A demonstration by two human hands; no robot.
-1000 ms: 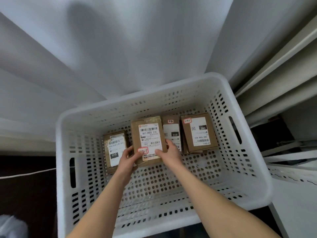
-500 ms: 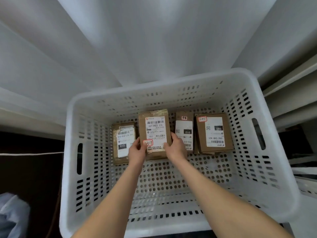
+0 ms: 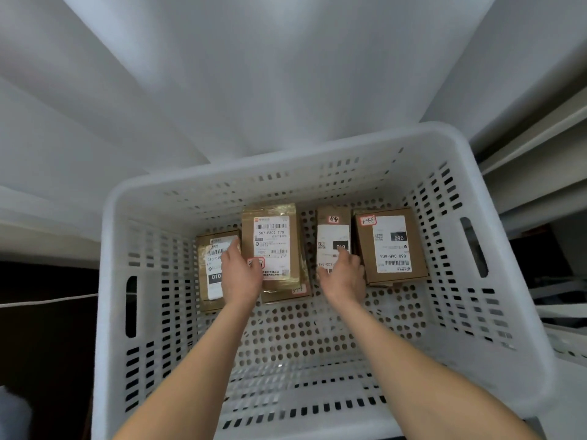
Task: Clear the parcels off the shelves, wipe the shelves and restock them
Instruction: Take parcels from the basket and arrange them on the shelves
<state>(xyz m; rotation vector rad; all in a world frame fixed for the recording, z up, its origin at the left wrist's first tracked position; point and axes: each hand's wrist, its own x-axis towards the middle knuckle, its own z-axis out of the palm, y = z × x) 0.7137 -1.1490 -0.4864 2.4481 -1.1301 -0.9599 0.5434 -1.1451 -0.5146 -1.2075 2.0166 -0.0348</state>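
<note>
Inside the white perforated basket (image 3: 470, 185), four brown parcels lie in a row along the far wall, all with the white labels facing up. From left to right there is the parcel marked 010 (image 3: 213, 274), the tall parcel with the label 507-P802 (image 3: 272, 246), the narrow parcel (image 3: 333, 239) and the parcel marked 060 (image 3: 391, 246). The tall parcel lies on top of another flat package (image 3: 295, 292), of which only the near edge shows.

Both bare forearms reach into the basket from the near side. The left hand (image 3: 239, 274) rests between the 010 parcel and the tall parcel, with the fingers loosely spread; it touches the left edge of the tall parcel and covers part of the 010 label, but it closes around nothing. The right hand (image 3: 344, 276) lies palm down on the near end of the narrow parcel, with the fingers open and flat on the label, not gripping it. At the right of the basket, white shelves (image 3: 540, 160) are seen.
</note>
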